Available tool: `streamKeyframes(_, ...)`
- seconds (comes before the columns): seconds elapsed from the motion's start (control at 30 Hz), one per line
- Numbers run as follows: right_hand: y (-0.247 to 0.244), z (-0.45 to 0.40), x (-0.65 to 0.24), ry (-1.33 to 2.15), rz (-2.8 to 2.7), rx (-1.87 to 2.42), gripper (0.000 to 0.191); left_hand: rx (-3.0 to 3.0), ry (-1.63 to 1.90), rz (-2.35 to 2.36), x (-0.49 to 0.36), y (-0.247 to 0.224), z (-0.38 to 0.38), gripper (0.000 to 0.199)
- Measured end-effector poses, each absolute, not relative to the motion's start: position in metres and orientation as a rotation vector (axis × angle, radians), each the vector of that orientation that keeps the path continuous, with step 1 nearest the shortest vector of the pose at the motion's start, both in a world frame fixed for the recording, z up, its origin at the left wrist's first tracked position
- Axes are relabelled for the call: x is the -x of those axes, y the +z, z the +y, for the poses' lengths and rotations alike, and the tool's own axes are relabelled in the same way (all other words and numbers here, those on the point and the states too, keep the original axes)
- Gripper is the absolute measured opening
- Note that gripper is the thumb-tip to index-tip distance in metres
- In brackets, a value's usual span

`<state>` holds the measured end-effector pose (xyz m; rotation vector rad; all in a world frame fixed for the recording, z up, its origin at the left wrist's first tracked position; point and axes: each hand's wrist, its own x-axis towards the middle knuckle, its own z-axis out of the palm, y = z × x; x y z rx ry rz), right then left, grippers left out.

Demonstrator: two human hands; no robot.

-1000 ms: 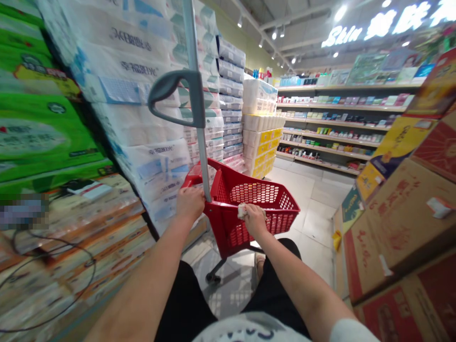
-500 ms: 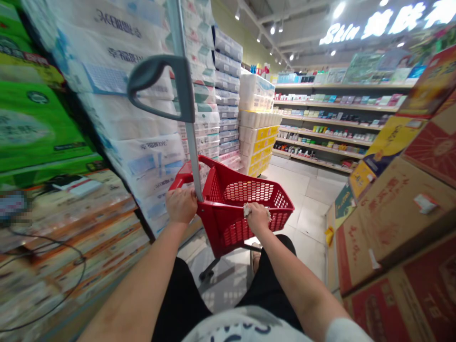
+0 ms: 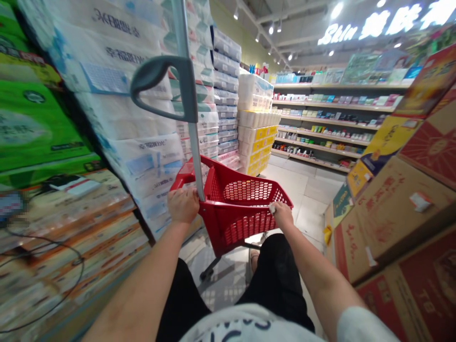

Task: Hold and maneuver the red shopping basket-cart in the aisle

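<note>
A red shopping basket cart [image 3: 231,221] with pierced sides stands in front of me, its inside showing nothing in it. My left hand [image 3: 183,204] is closed around the red handle end, beside the metal pole. On the near long rim, toward the far right end, my right hand [image 3: 284,216] presses a crumpled whitish wad, tissue or cloth [image 3: 272,208], mostly hidden by the fingers. A grey loop handle [image 3: 190,90] sits high on the pole [image 3: 197,152], apart from both hands.
Stacked white tissue packs [image 3: 142,156] rise close on the left, beside green packs [image 3: 32,114]. Cardboard cartons [image 3: 388,209] line the right side. Tiled floor [image 3: 302,190] leads to stocked shelves [image 3: 320,108] at the back. A black cable [image 3: 80,270] hangs at lower left.
My right hand has slid to the right along the basket's near rim with the crumpled wad. My left hand keeps its hold. The right knee has shifted slightly right.
</note>
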<state>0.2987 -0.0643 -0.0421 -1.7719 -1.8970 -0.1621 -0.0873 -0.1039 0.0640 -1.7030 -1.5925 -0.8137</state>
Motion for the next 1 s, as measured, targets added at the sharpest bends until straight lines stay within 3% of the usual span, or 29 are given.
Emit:
streamKeyframes(0.43,-0.036,-0.069,-0.283,-0.120,-1.849,1.771,0.028,1.668,-0.851,-1.585,0.084,0.064,-0.111,0.029)
streamKeyframes(0.6,-0.029,-0.073,-0.233,-0.075,-1.954,1.597,0.027,1.665,-0.961,-1.642,0.079,0.064,-0.108,0.030)
streamKeyframes(0.87,-0.023,-0.089,-0.162,0.089,-1.973,1.148,0.064,1.713,-0.964,-1.664,0.082,0.061,-0.106,0.031)
streamKeyframes(1.0,-0.015,-0.102,-0.145,0.139,-1.929,1.007,0.061,1.695,-0.946,-1.646,0.082,0.061,-0.107,0.031)
